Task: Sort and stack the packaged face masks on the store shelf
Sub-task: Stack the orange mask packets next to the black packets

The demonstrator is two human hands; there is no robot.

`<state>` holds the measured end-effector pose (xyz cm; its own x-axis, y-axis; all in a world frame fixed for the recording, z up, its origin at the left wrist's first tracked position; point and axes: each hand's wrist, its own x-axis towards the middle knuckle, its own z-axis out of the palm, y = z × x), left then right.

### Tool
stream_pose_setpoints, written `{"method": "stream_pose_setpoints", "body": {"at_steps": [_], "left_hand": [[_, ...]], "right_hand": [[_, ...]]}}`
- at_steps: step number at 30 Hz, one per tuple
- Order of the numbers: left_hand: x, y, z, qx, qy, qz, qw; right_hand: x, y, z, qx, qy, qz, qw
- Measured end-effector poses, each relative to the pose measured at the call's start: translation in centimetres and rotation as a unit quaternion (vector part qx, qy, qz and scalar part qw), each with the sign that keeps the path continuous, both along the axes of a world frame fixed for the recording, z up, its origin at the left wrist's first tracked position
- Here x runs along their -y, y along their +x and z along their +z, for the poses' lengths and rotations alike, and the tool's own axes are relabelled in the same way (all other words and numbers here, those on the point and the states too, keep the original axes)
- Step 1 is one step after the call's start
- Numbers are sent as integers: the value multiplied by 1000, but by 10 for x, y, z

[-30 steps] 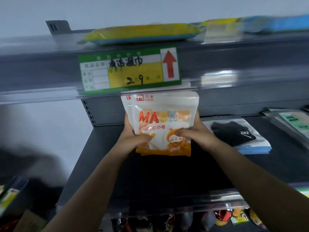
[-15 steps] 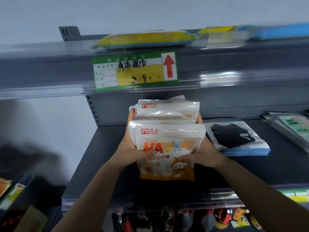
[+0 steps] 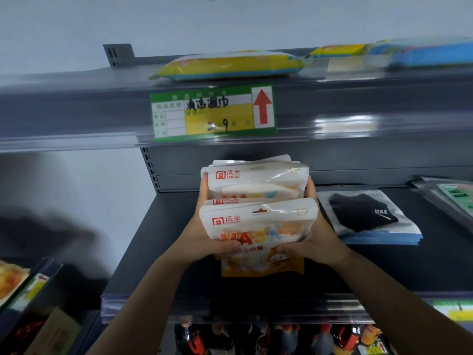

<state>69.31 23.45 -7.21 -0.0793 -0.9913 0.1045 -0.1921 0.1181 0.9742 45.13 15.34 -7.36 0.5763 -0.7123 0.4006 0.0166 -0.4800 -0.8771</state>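
Note:
A bundle of several white-and-orange mask packets (image 3: 258,219) printed "MASK" leans back over the dark middle shelf (image 3: 158,252). My left hand (image 3: 204,239) grips its left side, thumb across the front packet. My right hand (image 3: 314,242) clamps the right side, thumb also on the front. The bundle's bottom edge seems to rest on the shelf. Just right of it lies a flat stack of black mask packets (image 3: 366,219) with blue edges. At the far right edge sits a clear packet with a green face mask label (image 3: 453,198).
The upper shelf (image 3: 76,108) overhangs closely, bearing a green-and-yellow price tag (image 3: 212,114), a yellow wipes pack (image 3: 230,65) and blue packs (image 3: 432,53). Bottles (image 3: 281,336) stand on the shelf below. Boxes (image 3: 28,290) sit lower left.
The bundle has tilted backward and fanned out, showing several packet tops instead of one upright front. Both hands stay clamped on its sides.

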Motion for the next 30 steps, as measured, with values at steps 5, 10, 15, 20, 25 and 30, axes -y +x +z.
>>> {"method": "stream_pose_setpoints", "body": {"at_steps": [5, 10, 15, 20, 25, 30], "left_hand": [[3, -2, 3, -7, -34, 30, 999], [3, -3, -4, -13, -16, 47, 999], [4, -4, -3, -25, -35, 48, 998], [7, -5, -1, -20, -67, 43, 997], [10, -2, -8, -16, -76, 66, 995], [9, 1, -17, -5, -44, 65, 997]], "right_hand": [[4, 1, 1, 3, -33, -13, 999], [5, -5, -16, -5, -25, -15, 1000], [6, -7, -9, -17, -29, -14, 999], [9, -7, 2, -30, -46, 1, 998], [5, -5, 11, -30, -75, -16, 997], [6, -8, 3, -55, -79, -31, 995]]}}
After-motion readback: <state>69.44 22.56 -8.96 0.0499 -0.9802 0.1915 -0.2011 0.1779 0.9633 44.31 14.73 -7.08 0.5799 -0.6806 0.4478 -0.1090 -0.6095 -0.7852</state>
